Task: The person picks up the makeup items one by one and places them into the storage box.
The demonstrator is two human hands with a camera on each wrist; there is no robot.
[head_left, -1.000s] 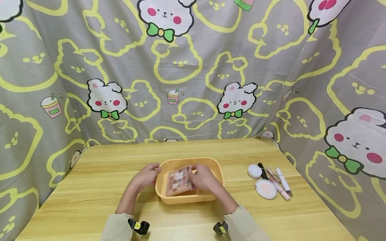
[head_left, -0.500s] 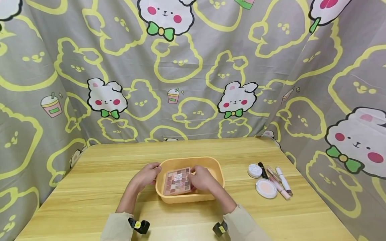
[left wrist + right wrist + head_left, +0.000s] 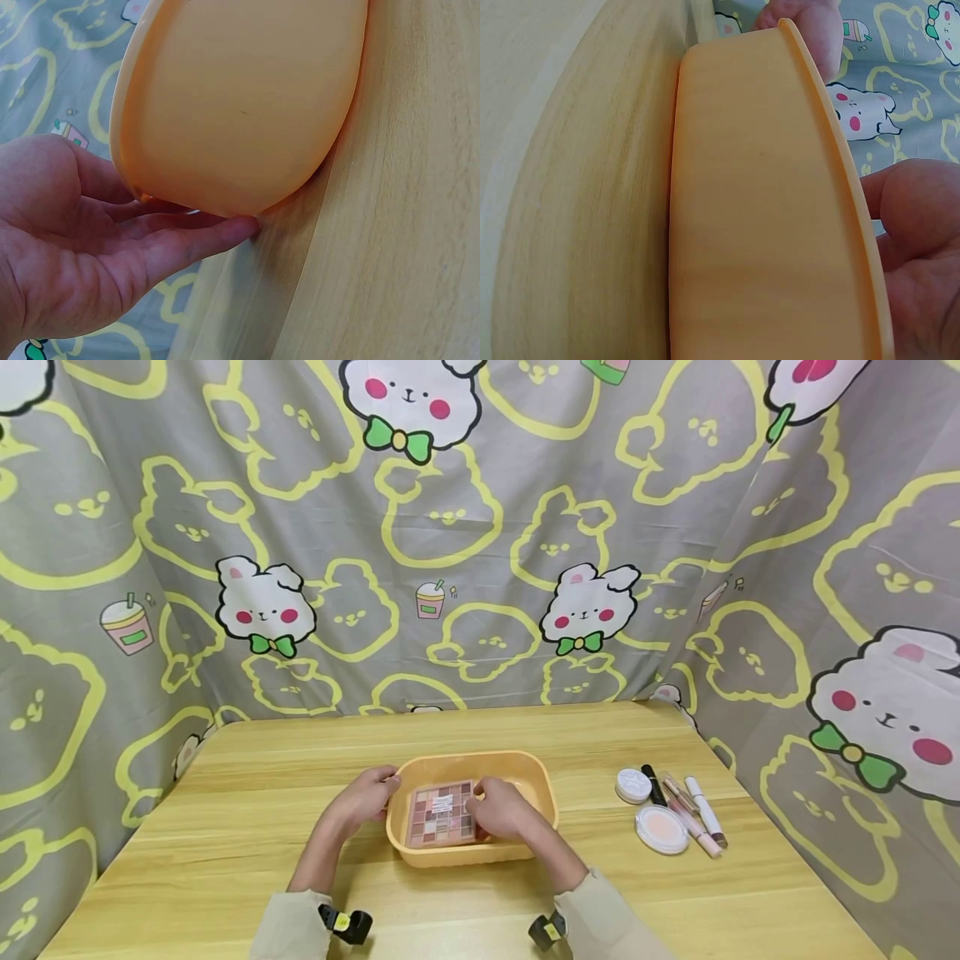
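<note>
Grey curtain (image 3: pixel 480 647) w/ yellow bear outlines + white bunnies hangs behind and both sides. Wood-grain table (image 3: pixel 225 827) in front of it. Orange-yellow plastic basket (image 3: pixel 472 857), rounded corners, approx. mid-table. Beige sleeves (image 3: pixel 291 928) come in from near edge. L hand (image 3: pixel 366 799) at basket's L end: thumb over rim, fingers fairly straight vs. outer wall, so a light pinch on the rim. R hand (image 3: pixel 501 808) reaches in over near rim, fingers curled; pinches R edge of palette, thumb uppermost; fingertips partly hidden, and wall blocks them from R wrist too. Eyeshadow palette (image 3: pixel 439 817), multi-pan, nudes/browns w/ white lettering, inside basket, L half, pans up, approx. flat. Off to R of basket, well apart, a cosmetics cluster: round compact (image 3: pixel 662 830), peach centre, nearest me; white round case (image 3: pixel 633 786) just behind; white pen (image 3: pixel 707 812), brown end; pink-ended tube (image 3: pixel 699 835) alongside; smallest, black tube (image 3: pixel 653 785), next to case.
</note>
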